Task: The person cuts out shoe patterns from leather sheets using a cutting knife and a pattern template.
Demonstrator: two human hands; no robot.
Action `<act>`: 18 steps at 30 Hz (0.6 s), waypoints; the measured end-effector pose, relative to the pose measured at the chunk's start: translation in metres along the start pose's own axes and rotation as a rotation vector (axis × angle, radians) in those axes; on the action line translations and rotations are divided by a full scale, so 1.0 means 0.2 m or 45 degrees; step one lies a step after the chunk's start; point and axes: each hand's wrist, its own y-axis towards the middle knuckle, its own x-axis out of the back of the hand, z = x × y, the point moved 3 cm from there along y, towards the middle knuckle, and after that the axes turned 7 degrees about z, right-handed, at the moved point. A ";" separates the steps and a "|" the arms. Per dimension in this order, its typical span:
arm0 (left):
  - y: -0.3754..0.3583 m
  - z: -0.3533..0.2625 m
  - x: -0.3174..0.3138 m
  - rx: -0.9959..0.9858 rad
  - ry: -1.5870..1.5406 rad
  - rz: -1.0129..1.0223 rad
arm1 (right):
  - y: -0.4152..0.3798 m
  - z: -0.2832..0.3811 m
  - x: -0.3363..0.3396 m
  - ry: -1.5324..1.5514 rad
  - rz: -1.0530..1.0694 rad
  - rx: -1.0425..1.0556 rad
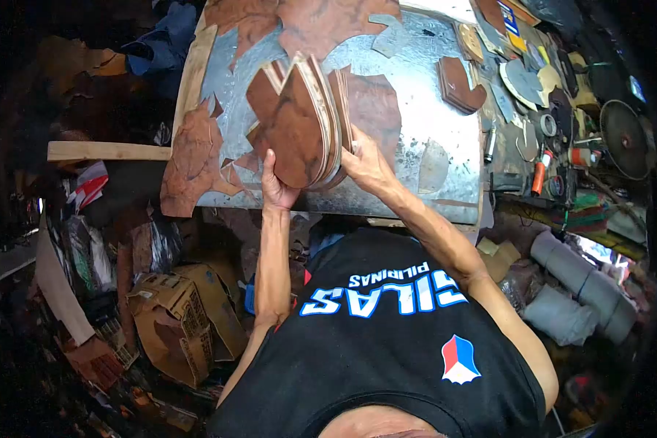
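Note:
A thick stack of cut brown leather pieces, each rounded at one end and notched at the other, stands on edge over the near part of the metal-topped table. Its layered pale edges face right. My left hand supports the lower left of the stack, thumb up along the front piece and the other fingers hidden behind. On the right side, my right hand grips the layers, its fingertips partly hidden. Behind the stack lies a loose brown leather sheet.
A smaller stack of curved brown pieces lies at the table's right. Leather scraps hang over the left edge. An orange-labelled tube, tape roll and templates crowd the side bench. A cardboard box sits below left.

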 end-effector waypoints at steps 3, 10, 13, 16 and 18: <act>0.06 0.02 0.02 0.253 -0.047 -0.078 | 0.04 0.04 0.03 -0.238 -0.004 -0.009; 0.16 -0.25 0.22 0.082 -0.031 -0.228 | -0.12 0.07 0.13 0.170 -0.216 -0.029; 0.20 -0.46 0.48 0.132 0.132 -0.211 | -0.28 -0.27 0.16 0.421 -0.585 -0.195; 0.19 -0.65 0.65 0.268 0.488 -0.206 | -0.42 -0.56 0.15 0.570 -0.592 -0.663; 0.18 -0.63 0.58 0.282 0.574 -0.275 | -0.40 -0.48 0.23 0.591 -0.562 -0.687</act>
